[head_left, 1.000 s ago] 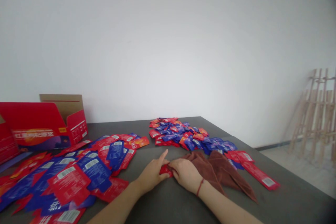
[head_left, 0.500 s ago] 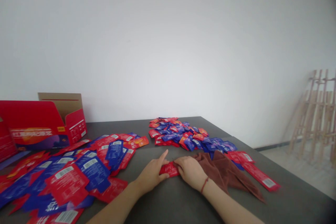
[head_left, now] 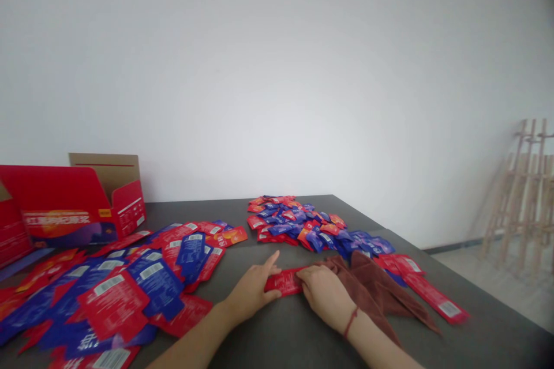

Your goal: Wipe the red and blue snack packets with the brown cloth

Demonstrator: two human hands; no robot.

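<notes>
A flat red sachet (head_left: pixel 283 282) with white print lies on the dark table between my hands. My left hand (head_left: pixel 253 290) pins its left end, thumb along the near edge and fingers at the far edge, with the index finger raised. Bent over the sachet's right end, my right hand (head_left: pixel 326 294) presses down with closed fingers. A brown cloth (head_left: pixel 372 282) runs from under that hand to the right; the hand appears to grip its edge, though the fingertips are partly hidden.
Large red and blue packets (head_left: pixel 116 302) are heaped at left, before an open red carton (head_left: pixel 64 196). Smaller sachets (head_left: pixel 298 222) are piled farther back. Long red packets (head_left: pixel 437 297) lie right of the cloth. Wooden racks (head_left: pixel 523 196) lean by the white wall.
My right hand has slid right along the sachet, uncovering more of its surface. The cloth is bunched more beside it. My left hand keeps its hold, and the view has shifted slightly.
</notes>
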